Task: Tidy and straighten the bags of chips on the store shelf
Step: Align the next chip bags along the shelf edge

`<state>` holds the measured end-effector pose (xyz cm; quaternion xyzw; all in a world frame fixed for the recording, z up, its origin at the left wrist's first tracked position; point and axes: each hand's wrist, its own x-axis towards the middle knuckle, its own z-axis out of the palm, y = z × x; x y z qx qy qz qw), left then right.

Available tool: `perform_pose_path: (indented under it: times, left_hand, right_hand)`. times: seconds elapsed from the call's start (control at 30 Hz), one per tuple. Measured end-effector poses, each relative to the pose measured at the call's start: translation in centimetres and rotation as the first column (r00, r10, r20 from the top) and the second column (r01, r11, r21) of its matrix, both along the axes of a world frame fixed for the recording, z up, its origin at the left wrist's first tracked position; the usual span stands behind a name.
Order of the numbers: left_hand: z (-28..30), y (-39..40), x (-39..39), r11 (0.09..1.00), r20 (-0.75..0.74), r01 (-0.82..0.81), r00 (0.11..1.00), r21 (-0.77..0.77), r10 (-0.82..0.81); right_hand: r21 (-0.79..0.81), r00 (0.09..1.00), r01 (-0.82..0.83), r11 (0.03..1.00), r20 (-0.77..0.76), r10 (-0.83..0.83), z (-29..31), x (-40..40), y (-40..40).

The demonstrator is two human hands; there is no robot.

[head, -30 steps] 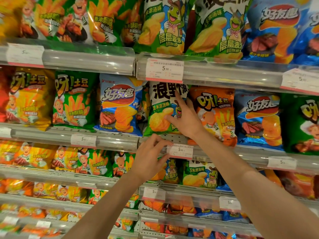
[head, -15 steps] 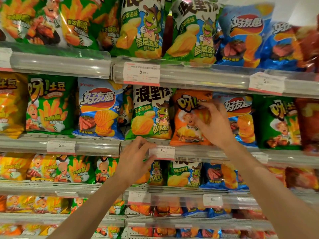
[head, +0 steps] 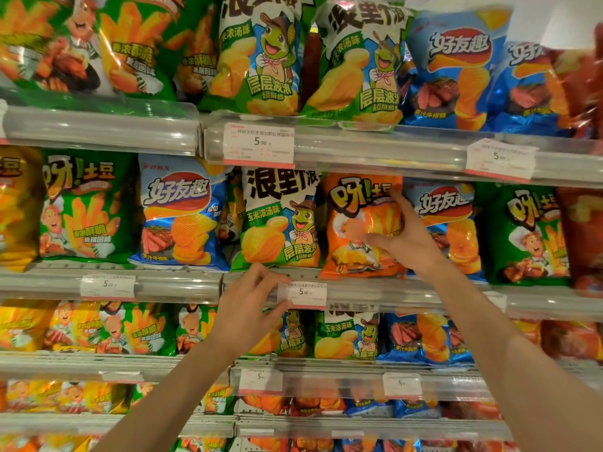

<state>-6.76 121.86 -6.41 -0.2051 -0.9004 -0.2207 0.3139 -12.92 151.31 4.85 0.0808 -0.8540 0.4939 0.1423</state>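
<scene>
An orange chip bag [head: 352, 223] stands on the second shelf between a green-and-white turtle bag [head: 277, 223] and a blue bag [head: 453, 223]. My right hand [head: 404, 236] grips the orange bag's right edge, thumb across its front, index finger pointing up along the side. My left hand [head: 251, 305] rests on the shelf rail, fingers pinching the left edge of a white price tag [head: 305, 294] under the turtle bag.
Rows of green, yellow, blue and red chip bags fill the shelves above, beside and below. A clear plastic rail [head: 130, 285] with price tags fronts each shelf. A blue bag [head: 182, 210] and a green bag [head: 85, 207] stand further left.
My right hand shifted from the turtle bag to the orange bag and closed on its right edge. The view swung right. My left hand stayed at the price tag.
</scene>
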Motion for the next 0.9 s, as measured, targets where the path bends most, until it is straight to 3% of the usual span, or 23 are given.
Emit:
perform_pose_path:
  times: [0.13,0.5,0.73,0.9]
  left_hand:
    - [0.0,0.0,0.0,1.0,0.004,0.003,1.0,0.003,-0.003]
    - [-0.1,0.0,0.0,1.0,0.019,-0.005,1.0,0.003,0.005]
    - [-0.1,0.0,0.0,1.0,0.036,0.002,0.999,0.01,-0.002]
    - [-0.4,-0.1,0.0,1.0,0.022,0.021,1.0,0.02,-0.021]
  right_hand:
    - [-0.037,0.997,0.029,0.999,-0.072,-0.032,-0.4,0.0,-0.6]
    - [-0.097,0.997,0.032,0.995,-0.065,-0.039,-1.3,0.1,-1.3]
    - [-0.019,0.988,0.041,0.999,-0.15,-0.044,-2.0,0.9,-2.2]
    - [0.098,0.956,0.201,0.975,-0.237,-0.173,-4.7,2.9,-2.8]
